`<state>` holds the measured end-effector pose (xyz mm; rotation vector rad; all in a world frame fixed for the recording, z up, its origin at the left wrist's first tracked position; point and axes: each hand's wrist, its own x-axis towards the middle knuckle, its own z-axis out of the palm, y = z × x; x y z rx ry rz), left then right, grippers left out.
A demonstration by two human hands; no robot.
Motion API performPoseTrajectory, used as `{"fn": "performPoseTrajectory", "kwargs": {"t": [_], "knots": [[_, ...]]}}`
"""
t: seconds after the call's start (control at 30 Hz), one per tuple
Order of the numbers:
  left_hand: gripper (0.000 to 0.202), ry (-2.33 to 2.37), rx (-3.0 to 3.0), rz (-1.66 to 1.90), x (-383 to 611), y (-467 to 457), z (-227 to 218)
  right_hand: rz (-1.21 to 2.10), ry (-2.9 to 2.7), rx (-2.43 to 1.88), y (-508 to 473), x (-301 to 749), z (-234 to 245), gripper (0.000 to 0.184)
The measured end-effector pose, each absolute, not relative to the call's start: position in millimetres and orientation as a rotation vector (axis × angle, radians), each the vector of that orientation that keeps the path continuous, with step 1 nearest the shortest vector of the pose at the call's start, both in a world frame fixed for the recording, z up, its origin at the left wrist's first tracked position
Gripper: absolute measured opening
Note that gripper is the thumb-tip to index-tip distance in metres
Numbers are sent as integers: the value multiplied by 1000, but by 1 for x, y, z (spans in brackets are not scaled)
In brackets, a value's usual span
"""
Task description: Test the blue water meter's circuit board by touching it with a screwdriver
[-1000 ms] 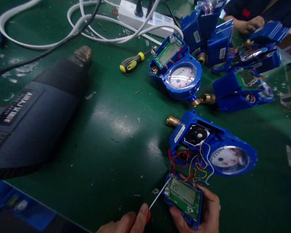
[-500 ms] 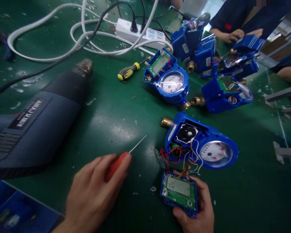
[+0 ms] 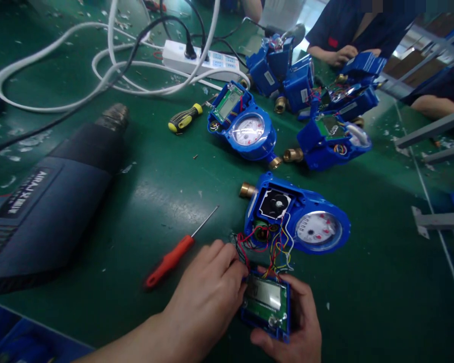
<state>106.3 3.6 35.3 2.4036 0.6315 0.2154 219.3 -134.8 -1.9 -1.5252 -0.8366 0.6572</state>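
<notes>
While both hands meet at the bottom centre of the frame, the right hand (image 3: 302, 322) cups a small display board (image 3: 265, 302) in a blue frame from the right and below, and the left hand (image 3: 208, 297) pinches the board's upper left corner with its fingertips. Coloured wires (image 3: 272, 249) run up from the board into an open blue water meter (image 3: 295, 222) just above it. A red-handled screwdriver (image 3: 174, 254) lies loose on the green table (image 3: 136, 201) left of the hands, below a large dark heat gun (image 3: 49, 201) at the left edge.
</notes>
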Motion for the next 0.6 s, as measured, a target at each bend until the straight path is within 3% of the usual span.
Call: {"fn": "performPoseTrajectory", "kwargs": {"t": [0.07,0.17,0.23,0.37,0.47,0.6], "knots": [[11,602,2447,165,107,6,39,650,-849,-1547,-135,220,-2,69],[11,686,2503,406,96,9,39,644,-795,-1531,-136,217,-1,69],[22,922,2630,545,82,12,33,681,-684,-1548,-136,213,1,69],[48,1244,2858,301,47,12,10,723,-481,-1642,-135,206,6,73],[46,1059,2797,399,26,1,1,720,-429,-1660,-134,204,9,74],[25,825,2594,441,10,-17,9,724,-445,-1646,-132,204,11,71]]}}
